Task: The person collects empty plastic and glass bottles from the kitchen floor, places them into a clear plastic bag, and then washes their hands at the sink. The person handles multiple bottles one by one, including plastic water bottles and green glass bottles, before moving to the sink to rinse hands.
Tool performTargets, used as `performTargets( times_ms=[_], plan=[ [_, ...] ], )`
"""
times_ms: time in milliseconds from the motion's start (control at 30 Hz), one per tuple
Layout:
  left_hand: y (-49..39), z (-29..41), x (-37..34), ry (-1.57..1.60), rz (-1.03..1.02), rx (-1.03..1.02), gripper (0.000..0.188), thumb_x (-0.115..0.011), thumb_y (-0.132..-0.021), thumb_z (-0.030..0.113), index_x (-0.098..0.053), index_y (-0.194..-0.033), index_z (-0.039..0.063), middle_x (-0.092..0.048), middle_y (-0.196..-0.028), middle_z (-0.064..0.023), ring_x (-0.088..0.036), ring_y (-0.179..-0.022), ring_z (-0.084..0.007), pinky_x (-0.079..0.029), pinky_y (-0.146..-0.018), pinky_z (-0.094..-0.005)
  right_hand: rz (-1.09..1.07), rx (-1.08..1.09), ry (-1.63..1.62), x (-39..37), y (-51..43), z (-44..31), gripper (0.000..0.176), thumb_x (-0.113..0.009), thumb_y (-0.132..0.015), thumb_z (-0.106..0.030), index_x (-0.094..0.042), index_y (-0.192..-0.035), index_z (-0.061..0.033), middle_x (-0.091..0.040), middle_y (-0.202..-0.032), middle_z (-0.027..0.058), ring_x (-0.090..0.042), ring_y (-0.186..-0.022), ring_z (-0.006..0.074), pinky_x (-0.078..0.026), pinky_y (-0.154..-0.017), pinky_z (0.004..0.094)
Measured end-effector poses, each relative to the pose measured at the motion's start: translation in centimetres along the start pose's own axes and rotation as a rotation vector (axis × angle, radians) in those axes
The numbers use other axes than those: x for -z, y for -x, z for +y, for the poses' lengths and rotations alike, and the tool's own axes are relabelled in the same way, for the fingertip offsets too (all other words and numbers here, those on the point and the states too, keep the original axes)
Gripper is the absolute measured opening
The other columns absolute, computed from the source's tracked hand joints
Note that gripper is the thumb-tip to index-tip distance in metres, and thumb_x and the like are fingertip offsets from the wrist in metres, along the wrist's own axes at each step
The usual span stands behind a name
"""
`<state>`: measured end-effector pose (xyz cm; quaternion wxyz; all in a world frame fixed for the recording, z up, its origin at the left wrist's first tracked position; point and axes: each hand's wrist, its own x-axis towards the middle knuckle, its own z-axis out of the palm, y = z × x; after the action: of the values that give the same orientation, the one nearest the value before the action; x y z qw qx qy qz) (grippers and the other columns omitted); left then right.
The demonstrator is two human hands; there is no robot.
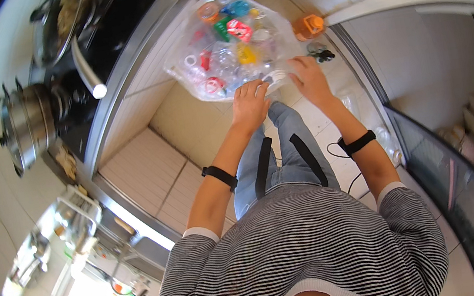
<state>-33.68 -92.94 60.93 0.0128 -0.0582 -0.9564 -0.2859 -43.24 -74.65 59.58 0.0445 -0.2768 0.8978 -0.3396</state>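
Note:
A large clear plastic bag (182, 71) bulges in front of my legs, its top spread wide. Inside it lie several empty plastic bottles and crushed cans, among them a red can (239, 30), a green bottle (223, 29) and a yellow-labelled bottle (246, 54). My left hand (250, 103) has its fingers curled over the bag's near rim. At the right side of the bag is my right hand (312, 82), thumb and fingers apart; blur hides whether they pinch the film. Between my hands shows a whitish, ring-like bottle part (277, 75).
An orange bottle (309, 27) stands by the wall, with a dark-capped bottle (322, 55) near it. More clear bottles (386, 144) lie beside the sliding door frame (362, 60). Left, the counter carries a steel steamer pot (29, 126) and a pan whose handle (87, 71) overhangs the edge.

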Motion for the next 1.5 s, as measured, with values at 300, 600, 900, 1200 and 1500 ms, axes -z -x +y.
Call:
performTargets(
  times_ms=[300, 600, 900, 1200, 1500],
  plan=[
    [-1.4, 7.6, -4.4, 0.204, -0.192, -0.472, 0.058, -0.064, -0.068, 0.007, -0.046, -0.123, 0.009, -0.050, -0.115, -0.0131, -0.049, -0.102, -0.0315, -0.038, -0.086, -0.0407, 0.342, -0.366, -0.129, -0.1, 11.7, -1.4, 0.038, -0.060, -0.072, -0.002, -0.054, -0.109, -0.0044, -0.053, -0.104, 0.0141, -0.050, -0.099, 0.0320, -0.044, -0.083, 0.0392],
    [4.3, 12.4, -11.9, -0.446, -1.068, -0.706, 0.060, -0.061, -0.078, 0.021, -0.037, -0.131, 0.007, -0.058, -0.107, -0.0160, -0.051, -0.105, -0.0308, -0.034, -0.098, -0.0407, 0.014, -0.984, -0.069, -3.0, 32.7, 0.2, 0.043, -0.057, -0.078, -0.015, -0.047, -0.118, -0.0036, -0.049, -0.111, 0.0176, -0.047, -0.105, 0.0344, -0.044, -0.087, 0.0410],
    [7.4, 20.3, -22.1, -0.218, -1.079, -0.681, 0.068, -0.061, -0.079, 0.025, -0.028, -0.136, 0.006, -0.053, -0.114, -0.0198, -0.056, -0.095, -0.0343, -0.043, -0.089, -0.0411, -0.233, -1.364, -0.257, -3.9, 49.8, 7.2, 0.051, -0.059, -0.080, -0.023, -0.042, -0.125, -0.0051, -0.047, -0.120, 0.0191, -0.042, -0.114, 0.0354, -0.041, -0.093, 0.0422],
    [10.2, 26.5, -35.4, -0.273, -1.114, -0.550, 0.067, -0.061, -0.081, 0.026, -0.027, -0.136, 0.007, -0.043, -0.128, -0.0154, -0.050, -0.109, -0.0323, -0.043, -0.090, -0.0395, -0.211, -1.421, -0.348, -5.2, 60.9, 21.3, 0.052, -0.064, -0.077, -0.026, -0.047, -0.122, -0.0082, -0.052, -0.117, 0.0182, -0.047, -0.111, 0.0344, -0.042, -0.092, 0.0430],
    [9.3, 26.7, -47.9, -0.096, -1.151, -0.535, 0.071, -0.064, -0.077, 0.029, -0.030, -0.136, 0.010, -0.037, -0.135, -0.0129, -0.040, -0.120, -0.0306, -0.035, -0.100, -0.0401, -0.061, -1.477, -0.254, -8.3, 63.3, 34.6, 0.042, -0.064, -0.078, -0.019, -0.053, -0.116, -0.0085, -0.046, -0.124, 0.0151, -0.045, -0.112, 0.0314, -0.042, -0.093, 0.0401]
  ],
)
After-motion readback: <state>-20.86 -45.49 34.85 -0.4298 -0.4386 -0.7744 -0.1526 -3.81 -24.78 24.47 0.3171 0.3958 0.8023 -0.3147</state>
